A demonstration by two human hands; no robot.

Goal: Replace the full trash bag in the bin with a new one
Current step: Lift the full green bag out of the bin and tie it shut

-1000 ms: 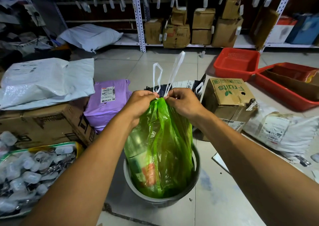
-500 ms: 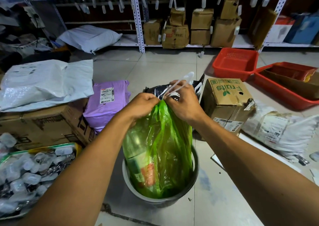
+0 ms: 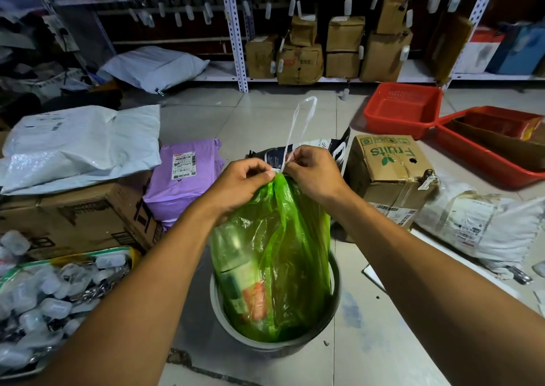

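Note:
A full, translucent green trash bag (image 3: 283,253) stands in a round grey bin (image 3: 334,300) on the tiled floor, its top gathered into a neck. My left hand (image 3: 239,185) pinches the gathered neck and the white drawstring at its left side. My right hand (image 3: 315,176) pinches the white drawstring (image 3: 300,120) just right of the neck; one loop of it stands up above the hands. Bottles and packaging show through the green plastic.
A "Fruits" cardboard box (image 3: 389,170) sits right of the bin, a purple parcel (image 3: 182,176) and a brown box (image 3: 73,217) left. Red baskets (image 3: 404,111) lie at the back right, white mailer bags on both sides, and shelving with boxes (image 3: 300,61) behind.
The drawstring lay folded over my right hand half a second ago; now one loop stands up again above the neck. Both hands stay at the bag's neck.

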